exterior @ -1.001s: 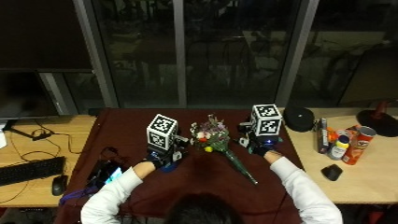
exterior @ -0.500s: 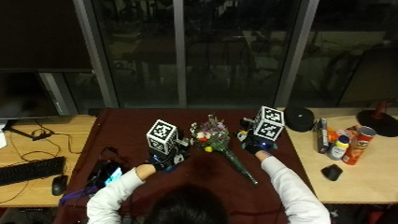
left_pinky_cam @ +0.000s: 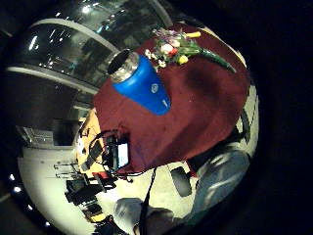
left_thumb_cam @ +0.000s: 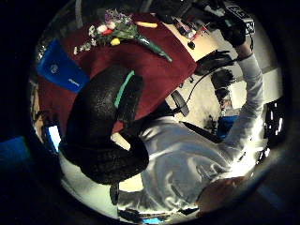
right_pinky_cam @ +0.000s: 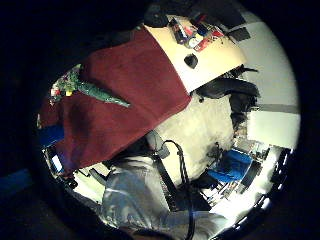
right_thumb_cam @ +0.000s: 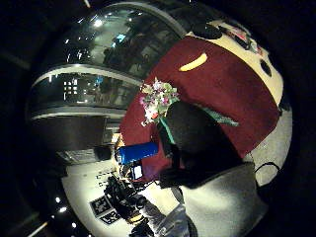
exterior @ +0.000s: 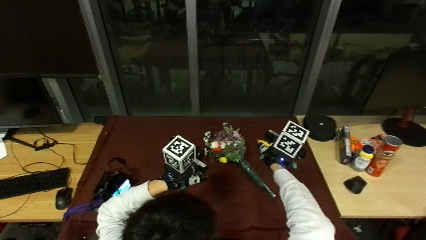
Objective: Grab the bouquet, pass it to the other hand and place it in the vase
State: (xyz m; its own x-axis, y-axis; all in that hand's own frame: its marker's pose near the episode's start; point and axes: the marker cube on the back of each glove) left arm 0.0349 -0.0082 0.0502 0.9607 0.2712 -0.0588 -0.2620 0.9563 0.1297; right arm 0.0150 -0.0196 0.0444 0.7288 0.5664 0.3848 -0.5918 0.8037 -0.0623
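Observation:
The bouquet [exterior: 228,145] lies on the dark red cloth [exterior: 143,140], flowers toward the window and green wrapped stem [exterior: 256,180] pointing back at the person. My right hand [exterior: 279,159] hovers just right of the stem, fingers relaxed and holding nothing. My left hand [exterior: 178,175] is left of the bouquet, close to the person, also empty; its thumb [left_thumb_cam: 105,124] curls loosely. The blue vase [left_pinky_cam: 142,85] with a metal rim stands upright on the cloth near the left hand; in the outside view it is hidden. The right thumb side palm view shows the bouquet [right_thumb_cam: 157,100] and vase [right_thumb_cam: 137,152].
A yellow object [right_thumb_cam: 193,61] lies on the cloth beyond the bouquet. On the wooden table to the right are a black round thing [exterior: 323,127], cans and bottles [exterior: 373,155] and a mouse [exterior: 355,184]. A lit device [exterior: 114,184] and a keyboard [exterior: 30,182] lie to the left.
My left hand has drawn back toward the person and lower. My right hand has shifted slightly right beside the stem. The bouquet has not moved.

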